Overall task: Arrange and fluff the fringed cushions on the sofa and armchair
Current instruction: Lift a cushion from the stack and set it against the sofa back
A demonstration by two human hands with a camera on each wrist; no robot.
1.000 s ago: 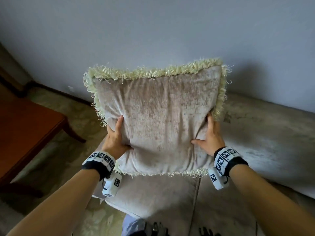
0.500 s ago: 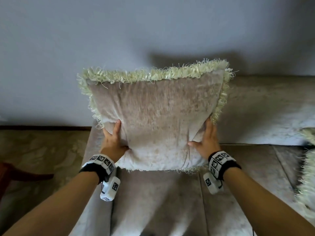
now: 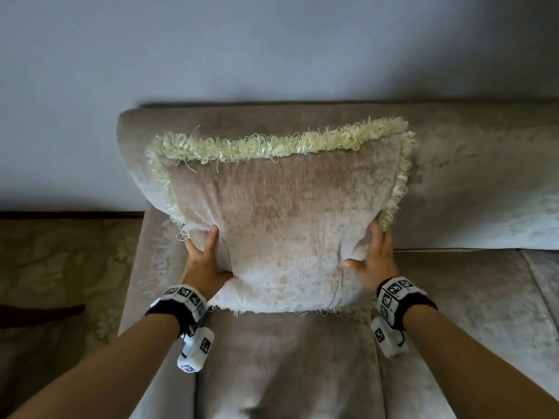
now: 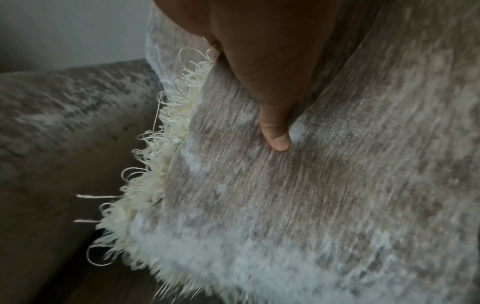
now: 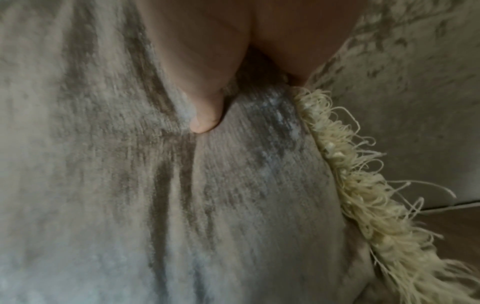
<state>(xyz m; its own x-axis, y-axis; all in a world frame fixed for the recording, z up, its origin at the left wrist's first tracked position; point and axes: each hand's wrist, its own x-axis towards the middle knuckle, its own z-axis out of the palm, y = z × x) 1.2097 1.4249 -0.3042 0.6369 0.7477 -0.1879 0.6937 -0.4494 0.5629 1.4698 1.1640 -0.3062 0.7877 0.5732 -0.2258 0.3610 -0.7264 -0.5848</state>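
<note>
I grasp the fringed cushion [image 3: 281, 231] by its lower sides, left hand [image 3: 203, 263] and right hand [image 3: 373, 261] both clamped on it, upright against the sofa [image 3: 472, 176] backrest's left end.

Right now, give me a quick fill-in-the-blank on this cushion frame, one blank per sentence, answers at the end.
1. The cushion is held by ____ hands.
2. The left hand grips its lower left side, the right hand its lower ____ side.
3. The cushion's edge is trimmed with a pale yellow ____.
4. Behind the cushion stands the sofa's ____, under the grey wall.

Answers: two; right; fringe; backrest
</note>
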